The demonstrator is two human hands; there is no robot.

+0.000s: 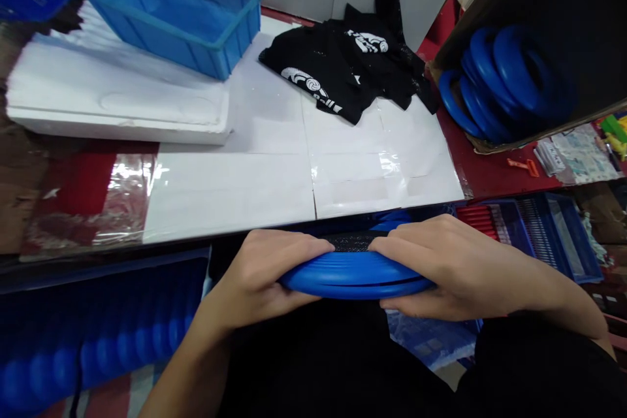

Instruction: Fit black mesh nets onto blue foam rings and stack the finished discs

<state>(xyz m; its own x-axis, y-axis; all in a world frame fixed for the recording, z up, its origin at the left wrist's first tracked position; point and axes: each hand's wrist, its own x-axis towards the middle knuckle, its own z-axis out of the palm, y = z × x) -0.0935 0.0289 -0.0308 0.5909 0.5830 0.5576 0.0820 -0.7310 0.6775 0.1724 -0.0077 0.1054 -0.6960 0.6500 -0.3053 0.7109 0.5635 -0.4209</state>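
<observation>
Bright overhead light, glare on tabletop film (386,166), edges warped.

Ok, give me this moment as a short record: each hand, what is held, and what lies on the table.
left hand: grips the left end of the blue ring
right hand: grips its right end
blue ring: held flat, edge-on, in front of the table edge
black fabric: white print, crumpled on the white table sheet
blue basket: on a white foam slab
spare blue rings: in a box, right
</observation>
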